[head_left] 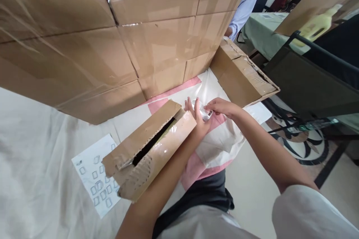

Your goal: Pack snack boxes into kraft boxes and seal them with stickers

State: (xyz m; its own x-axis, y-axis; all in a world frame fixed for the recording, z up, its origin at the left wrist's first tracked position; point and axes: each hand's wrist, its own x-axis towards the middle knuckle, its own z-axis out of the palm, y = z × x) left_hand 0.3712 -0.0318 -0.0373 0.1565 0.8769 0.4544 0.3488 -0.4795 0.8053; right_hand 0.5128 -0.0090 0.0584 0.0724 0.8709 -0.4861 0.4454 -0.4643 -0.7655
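1. Nearest the body, a carton [165, 153] with a slit-like opening is sitting at a slant, and the left forearm is running along its near side. I cannot tell what is inside.
2. Just left of it, a paper [98, 183] marked with small drawn outlines is lying partly behind the carton.
3. Beyond the carton's far end, the left hand [199, 118] is holding its fingers spread and raised around a clear plastic piece [205, 112]. Whether its thumb is pressing on the piece, I cannot tell.
4. The right hand [223, 107] is pinching the piece, thumb and forefinger seeming to meet on its right edge. The step in hand appears to be two-handed handling of this piece, above a pink-and-white cloth [217, 147].
5. Any next move is probably calling for a steady right pinch, since the plastic is looking slick, and for keeping the left wrist off the carton's corner.
6. Farther out, a second box [237, 78] is standing against a taped cardboard wall [159, 52].
7. Past the wall, a co-worker's pale sleeve [248, 3] is showing; a yellowish jug [316, 28] is standing farther right.
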